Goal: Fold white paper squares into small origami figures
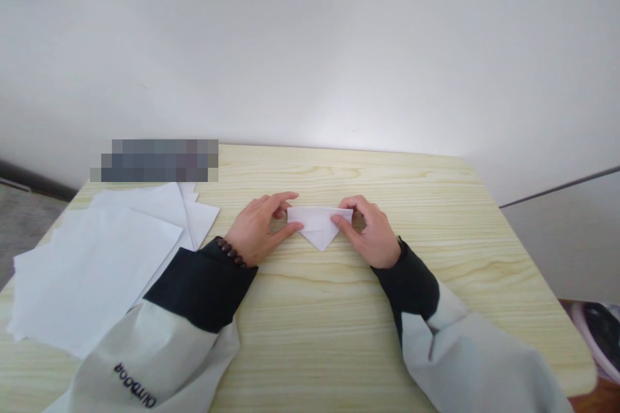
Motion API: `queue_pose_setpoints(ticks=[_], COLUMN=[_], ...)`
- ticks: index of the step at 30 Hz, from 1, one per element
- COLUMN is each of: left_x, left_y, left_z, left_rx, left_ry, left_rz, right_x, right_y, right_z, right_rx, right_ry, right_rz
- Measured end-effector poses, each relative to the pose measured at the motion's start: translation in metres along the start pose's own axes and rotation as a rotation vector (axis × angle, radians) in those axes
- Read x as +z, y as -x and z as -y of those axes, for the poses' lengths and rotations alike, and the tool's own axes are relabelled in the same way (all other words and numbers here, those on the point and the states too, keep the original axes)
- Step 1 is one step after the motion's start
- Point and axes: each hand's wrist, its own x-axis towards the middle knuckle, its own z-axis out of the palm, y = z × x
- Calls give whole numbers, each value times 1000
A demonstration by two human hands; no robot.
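Pinching the right end of a small, folded white paper piece with a straight top edge and a downward-pointing tip [318, 219], the right hand [375, 232] has its thumb on the front face and its fingers behind. The left hand [256, 226] is at the opposite end, thumb against the lower left edge and index finger lifted clear above; whether its other fingers grip the paper, I cannot tell. The hands are apart, with the folded piece between them, over the middle of a pale, wood-grained bench [314, 335]. A dark, beaded bracelet [231, 251] circles the left wrist, and both sleeves are light grey with black cuffs. Left of the left hand, a loose, overlapping pile of white paper sheets [97, 271] lies partly behind the left sleeve [165, 355]. Beyond the pile is a blurred, pixelated dark patch [159, 161]. A plain, whitish wall [310, 45] rises behind the bench.
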Motion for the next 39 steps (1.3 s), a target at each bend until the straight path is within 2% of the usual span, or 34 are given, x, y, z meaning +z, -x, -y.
queue_pose_setpoints(ticks=[4, 10, 17, 23, 29, 34, 39], left_x=[-3, -7, -10, -12, -13, -12, -11], left_y=[-2, -2, 0, -1, -2, -2, -1], left_z=[-3, -6, -5, -7, -10, -10, -10], left_rx=[-49, -134, -263, -278, -259, -227, -210], left_ry=[39, 224, 344, 333, 353, 286, 269], left_rz=[39, 9, -25, 53, 90, 102, 87], right_x=[-1, -1, -6, -6, -4, -5, -5], right_y=[0, -1, -1, 0, 0, 1, 2], right_z=[-2, -7, -5, -4, -6, -7, -6], right_rx=[18, 167, 122, 72, 75, 34, 70], right_ry=[-154, -331, -356, -346, -372, -424, -357], right_rz=[-22, 1, 58, 41, -33, 63, 52])
